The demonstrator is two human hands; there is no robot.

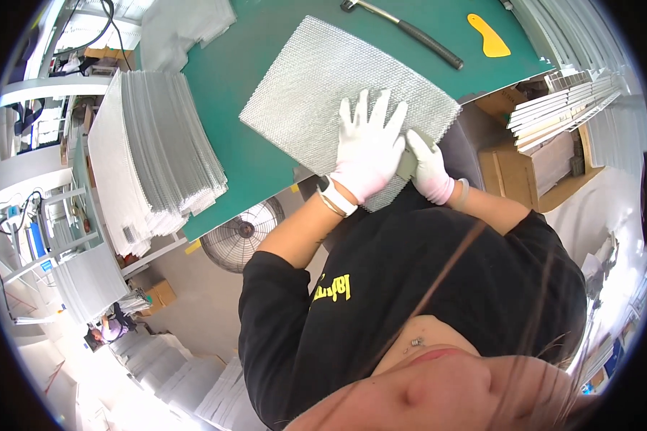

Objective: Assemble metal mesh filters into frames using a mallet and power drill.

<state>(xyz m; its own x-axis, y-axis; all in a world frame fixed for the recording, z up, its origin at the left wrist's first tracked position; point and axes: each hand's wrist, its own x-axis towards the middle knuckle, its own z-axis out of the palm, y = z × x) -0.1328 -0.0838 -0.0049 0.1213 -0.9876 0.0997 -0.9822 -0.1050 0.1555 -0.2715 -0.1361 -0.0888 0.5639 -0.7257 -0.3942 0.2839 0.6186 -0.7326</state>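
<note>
A silver metal mesh sheet [302, 86] lies slantwise on the green tabletop [219, 154], its near corner reaching past the table's edge toward my body. My left hand [370, 147], in a white glove, presses flat on the sheet with its fingers spread. At the sheet's near right edge, my right hand [431, 172], gloved too, is closed round a small grey-green flat piece [406, 167]. The glove covers part of that piece, so its exact kind is hidden.
Beyond the sheet lie a hammer [428, 43] and a yellow scraper [487, 36]. A thick stack of mesh sheets [162, 144] stands at the left. A floor fan [244, 233] is below the table edge; a cardboard box [510, 176] sits at the right. Another person [111, 329] is far left.
</note>
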